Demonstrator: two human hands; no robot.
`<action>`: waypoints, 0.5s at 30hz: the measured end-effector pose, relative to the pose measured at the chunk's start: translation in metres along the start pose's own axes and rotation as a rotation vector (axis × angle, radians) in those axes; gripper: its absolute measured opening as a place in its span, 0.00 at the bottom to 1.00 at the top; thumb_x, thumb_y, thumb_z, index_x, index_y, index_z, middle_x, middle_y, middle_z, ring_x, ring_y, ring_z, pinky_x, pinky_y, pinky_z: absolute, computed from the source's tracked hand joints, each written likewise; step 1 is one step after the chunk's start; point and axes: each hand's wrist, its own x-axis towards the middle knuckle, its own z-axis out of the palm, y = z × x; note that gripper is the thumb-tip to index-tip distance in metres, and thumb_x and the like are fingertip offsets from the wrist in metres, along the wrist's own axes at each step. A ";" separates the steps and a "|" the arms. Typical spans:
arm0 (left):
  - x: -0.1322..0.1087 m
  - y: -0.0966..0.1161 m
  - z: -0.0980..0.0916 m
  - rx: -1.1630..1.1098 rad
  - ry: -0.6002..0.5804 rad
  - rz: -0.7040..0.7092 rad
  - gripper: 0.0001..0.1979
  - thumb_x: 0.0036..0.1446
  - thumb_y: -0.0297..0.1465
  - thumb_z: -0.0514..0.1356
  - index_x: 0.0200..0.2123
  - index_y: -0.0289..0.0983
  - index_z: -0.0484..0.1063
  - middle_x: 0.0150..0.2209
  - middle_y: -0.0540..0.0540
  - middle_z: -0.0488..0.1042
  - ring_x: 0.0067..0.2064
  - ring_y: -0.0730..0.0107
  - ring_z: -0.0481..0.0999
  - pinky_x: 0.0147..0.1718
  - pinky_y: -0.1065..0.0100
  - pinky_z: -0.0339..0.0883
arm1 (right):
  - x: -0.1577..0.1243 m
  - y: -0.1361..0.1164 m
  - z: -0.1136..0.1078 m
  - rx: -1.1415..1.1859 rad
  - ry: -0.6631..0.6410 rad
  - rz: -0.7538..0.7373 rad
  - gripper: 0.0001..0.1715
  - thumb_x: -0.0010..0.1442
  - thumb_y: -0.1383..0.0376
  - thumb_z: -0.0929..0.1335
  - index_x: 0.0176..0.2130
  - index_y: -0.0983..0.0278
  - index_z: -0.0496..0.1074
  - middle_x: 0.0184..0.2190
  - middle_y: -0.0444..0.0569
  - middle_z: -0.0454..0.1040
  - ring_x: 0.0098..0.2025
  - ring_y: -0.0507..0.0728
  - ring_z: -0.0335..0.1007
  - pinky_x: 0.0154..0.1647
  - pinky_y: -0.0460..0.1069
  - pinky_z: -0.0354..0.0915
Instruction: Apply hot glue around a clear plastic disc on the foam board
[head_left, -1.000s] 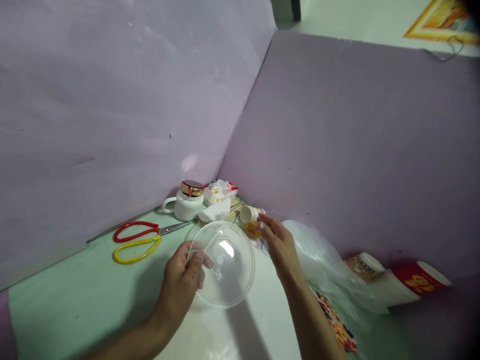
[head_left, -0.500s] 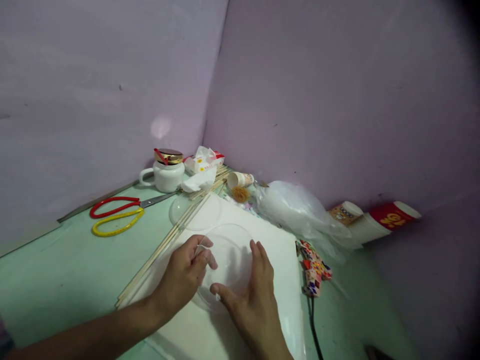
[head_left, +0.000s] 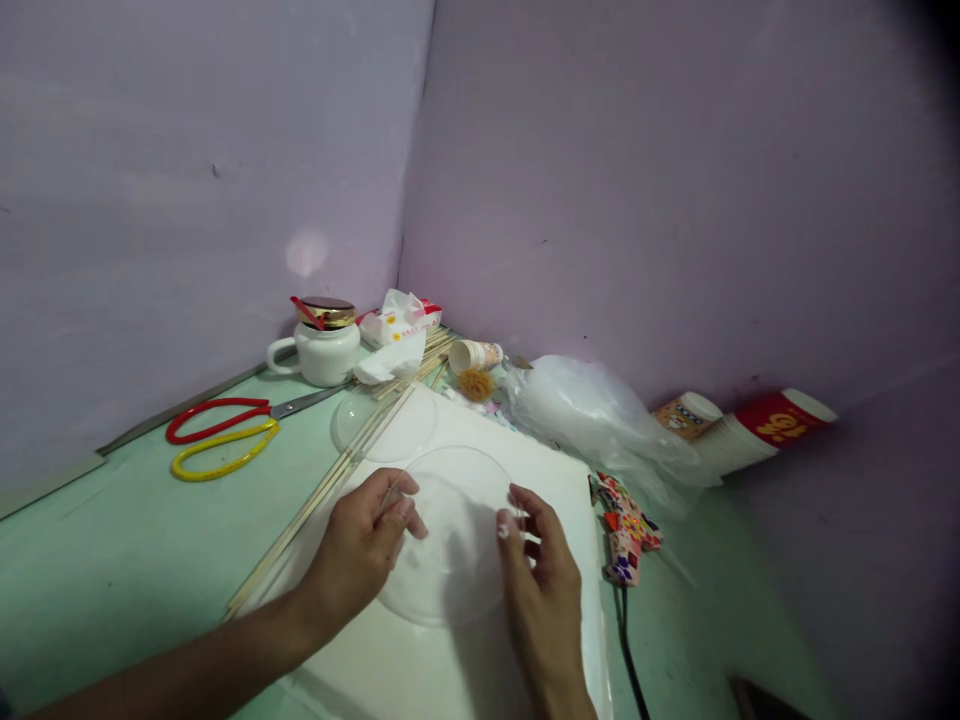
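1. Head view: clear disc (head_left: 450,565) is up in both hands over the white board (head_left: 562,485); whether its lower edge touches the board, cannot tell.
2. Left hand (head_left: 364,530) pinches the disc's left rim, thumb in front, fingers curled behind.
3. Right hand (head_left: 544,575) half curled, right rim between thumb and fingers; looks like a light pinch, pressure unclear.
4. Opposite-rim hold likely keeps the disc steady and its middle unobstructed.
5. Board probably serves as work area on the green surface (head_left: 150,570); thin sticks (head_left: 300,540) lie along its left edge, partly over a second clear disc (head_left: 352,422).
6. Scissors (head_left: 289,406) left, floral-patterned corded tool (head_left: 630,540) right: both beside the board, presumably for easy reach.
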 end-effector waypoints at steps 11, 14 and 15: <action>-0.006 -0.005 0.001 -0.042 -0.027 0.062 0.07 0.53 0.35 0.53 0.34 0.38 0.61 0.21 0.51 0.70 0.17 0.79 0.59 0.16 0.75 0.54 | -0.002 0.015 0.019 -0.140 -0.031 -0.077 0.45 0.45 0.52 0.70 0.56 0.62 0.52 0.42 0.51 0.63 0.41 0.61 0.63 0.37 0.54 0.63; -0.004 -0.004 0.001 -0.038 -0.032 0.063 0.08 0.53 0.35 0.53 0.34 0.37 0.62 0.22 0.51 0.71 0.17 0.79 0.59 0.16 0.75 0.55 | 0.000 0.017 0.015 -0.087 -0.020 -0.098 0.40 0.48 0.54 0.68 0.56 0.64 0.54 0.40 0.50 0.64 0.32 0.56 0.62 0.30 0.51 0.63; -0.003 -0.003 0.000 -0.029 -0.029 0.063 0.08 0.53 0.35 0.53 0.34 0.37 0.62 0.22 0.51 0.71 0.17 0.79 0.58 0.16 0.75 0.54 | 0.000 0.016 0.014 -0.070 -0.021 -0.092 0.38 0.49 0.55 0.67 0.56 0.65 0.54 0.39 0.50 0.64 0.28 0.54 0.60 0.27 0.50 0.62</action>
